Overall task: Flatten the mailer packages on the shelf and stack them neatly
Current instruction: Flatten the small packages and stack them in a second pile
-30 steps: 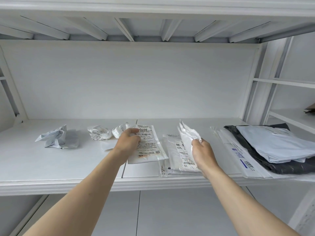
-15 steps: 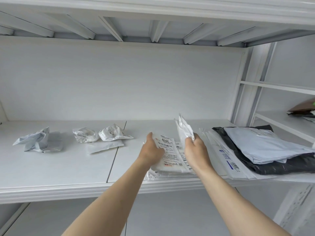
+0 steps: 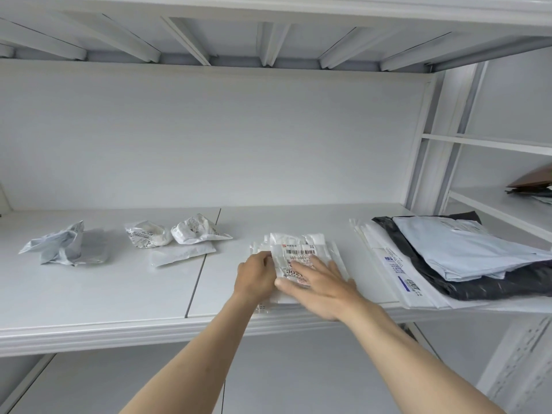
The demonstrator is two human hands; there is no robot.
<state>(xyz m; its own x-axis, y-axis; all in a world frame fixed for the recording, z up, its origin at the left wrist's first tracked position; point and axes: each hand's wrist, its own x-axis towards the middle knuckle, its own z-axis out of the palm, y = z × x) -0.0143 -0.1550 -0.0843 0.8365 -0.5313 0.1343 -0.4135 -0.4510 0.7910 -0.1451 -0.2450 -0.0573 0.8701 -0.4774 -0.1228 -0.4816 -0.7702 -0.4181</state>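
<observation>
A small stack of white labelled mailers lies on the white shelf near its front edge. My right hand lies flat on the top mailer with fingers spread. My left hand grips the stack's left edge, fingers curled against it. Further left lie two crumpled white mailers, a flat clear one in front of them, and a crumpled pale blue mailer. At the right sits a larger pile: white mailers, a black one and a pale blue one on top.
The shelf's back wall and the slatted underside of the upper shelf close in the space. A white upright post stands at the right. Beyond it, side shelves hold a brown item.
The left hand carried a labelled mailer rightward onto the stack. The right hand laid down the mailer it held upright and now lies flat on top. The camera view shifted right.
</observation>
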